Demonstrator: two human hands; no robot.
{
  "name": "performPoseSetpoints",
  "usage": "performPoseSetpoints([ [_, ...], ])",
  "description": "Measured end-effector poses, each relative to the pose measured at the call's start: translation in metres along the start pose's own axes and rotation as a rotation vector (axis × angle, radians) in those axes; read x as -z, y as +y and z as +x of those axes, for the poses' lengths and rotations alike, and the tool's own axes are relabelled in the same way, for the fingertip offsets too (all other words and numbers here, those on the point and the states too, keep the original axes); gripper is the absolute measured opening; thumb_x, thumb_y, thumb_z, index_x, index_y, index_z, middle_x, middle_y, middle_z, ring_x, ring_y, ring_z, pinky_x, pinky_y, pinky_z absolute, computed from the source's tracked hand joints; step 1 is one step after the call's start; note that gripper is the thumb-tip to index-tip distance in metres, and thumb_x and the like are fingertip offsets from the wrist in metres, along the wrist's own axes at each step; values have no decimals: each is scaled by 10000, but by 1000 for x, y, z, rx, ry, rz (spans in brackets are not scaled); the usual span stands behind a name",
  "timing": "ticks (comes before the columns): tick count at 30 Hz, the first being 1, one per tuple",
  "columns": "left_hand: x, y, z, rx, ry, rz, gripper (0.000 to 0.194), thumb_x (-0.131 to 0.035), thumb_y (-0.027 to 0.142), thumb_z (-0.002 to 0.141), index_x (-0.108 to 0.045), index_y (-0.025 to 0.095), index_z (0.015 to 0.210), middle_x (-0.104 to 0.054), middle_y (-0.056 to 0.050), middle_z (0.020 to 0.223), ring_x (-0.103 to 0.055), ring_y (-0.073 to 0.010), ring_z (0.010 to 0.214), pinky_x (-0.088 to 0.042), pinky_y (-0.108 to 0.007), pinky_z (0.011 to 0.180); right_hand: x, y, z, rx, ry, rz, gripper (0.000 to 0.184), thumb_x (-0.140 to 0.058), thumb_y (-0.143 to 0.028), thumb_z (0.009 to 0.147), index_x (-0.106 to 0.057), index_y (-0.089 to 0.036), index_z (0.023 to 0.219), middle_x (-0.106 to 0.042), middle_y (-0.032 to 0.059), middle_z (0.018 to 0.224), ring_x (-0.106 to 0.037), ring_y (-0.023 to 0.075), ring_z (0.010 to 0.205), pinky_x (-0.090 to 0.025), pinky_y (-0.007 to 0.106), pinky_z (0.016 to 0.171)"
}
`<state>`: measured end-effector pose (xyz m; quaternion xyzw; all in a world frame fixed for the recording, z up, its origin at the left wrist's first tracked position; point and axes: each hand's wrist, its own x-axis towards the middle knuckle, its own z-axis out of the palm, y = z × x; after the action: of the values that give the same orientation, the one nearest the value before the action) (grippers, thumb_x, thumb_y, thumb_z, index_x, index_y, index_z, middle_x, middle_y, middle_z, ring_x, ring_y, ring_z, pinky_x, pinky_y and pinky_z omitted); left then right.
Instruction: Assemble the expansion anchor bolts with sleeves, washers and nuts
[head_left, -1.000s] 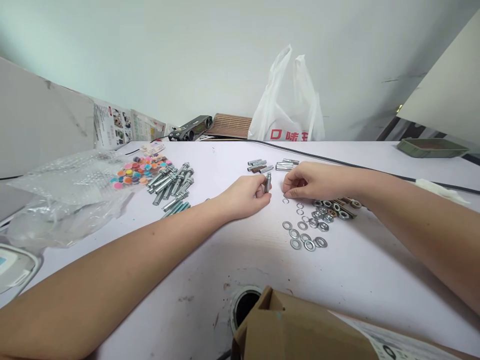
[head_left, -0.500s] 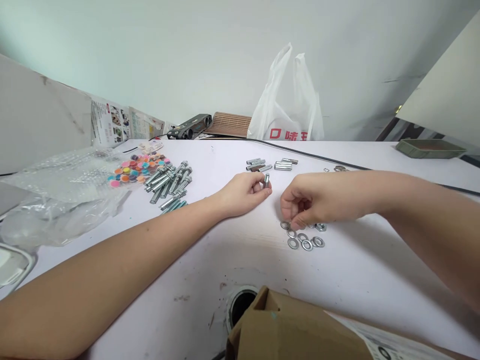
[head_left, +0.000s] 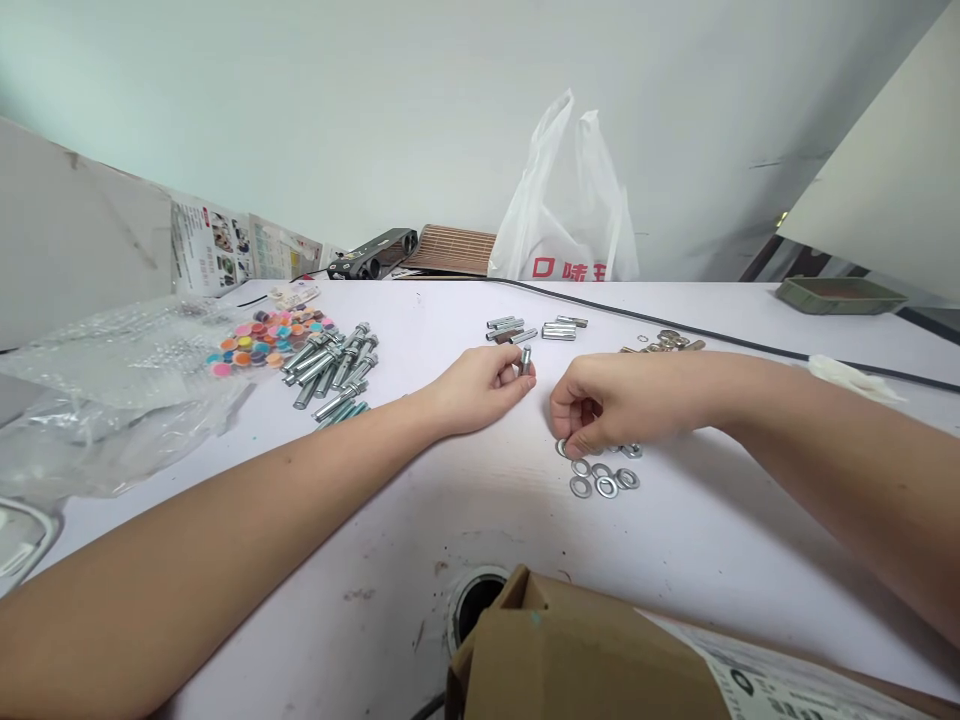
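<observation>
Head view, and it's the white table (head_left: 337, 540) spread beneath both hands, cardboard box (head_left: 585, 660) on the near side of them, carrier bag (head_left: 562, 230) up beyond them! Right hand (head_left: 592, 405) curled low; left hand (head_left: 487, 385) just beside it. Bolt pile (head_left: 334, 365) left of the left hand, short metal tubes (head_left: 559, 331) beyond its fingers. The left hand's clamped on one metal bolt (head_left: 526, 361), roughly upright! Loose washers (head_left: 600, 468) nearside of the right hand, its thumb and fingers at one flat washer (head_left: 561, 448): pinched or merely touched, I cannot tell.
</observation>
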<state>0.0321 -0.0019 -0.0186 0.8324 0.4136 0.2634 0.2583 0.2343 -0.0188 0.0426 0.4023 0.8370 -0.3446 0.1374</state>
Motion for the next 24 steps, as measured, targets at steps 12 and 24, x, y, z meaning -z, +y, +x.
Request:
performPoseSetpoints([
  [12,0,-1,-2,-3,8,-2,237,-528,382,852,-524,176,735,-489,41,602,-433,-103,554,-325,-250,530,9,-12,-9,44,232,219,161,-701,-381,734,-726,-230,787,-634,-4,632,-498,121,543,-359,263,483],
  [24,0,2,-4,-75,-4,70,249,-453,314,900,-644,157,930,-481,33,625,-440,-113,589,-340,-265,579,-3,-9,15,39,757,553,204,-765,-368,702,-769,-220,842,-712,54,757,-614,191,729,-498,321,659],
])
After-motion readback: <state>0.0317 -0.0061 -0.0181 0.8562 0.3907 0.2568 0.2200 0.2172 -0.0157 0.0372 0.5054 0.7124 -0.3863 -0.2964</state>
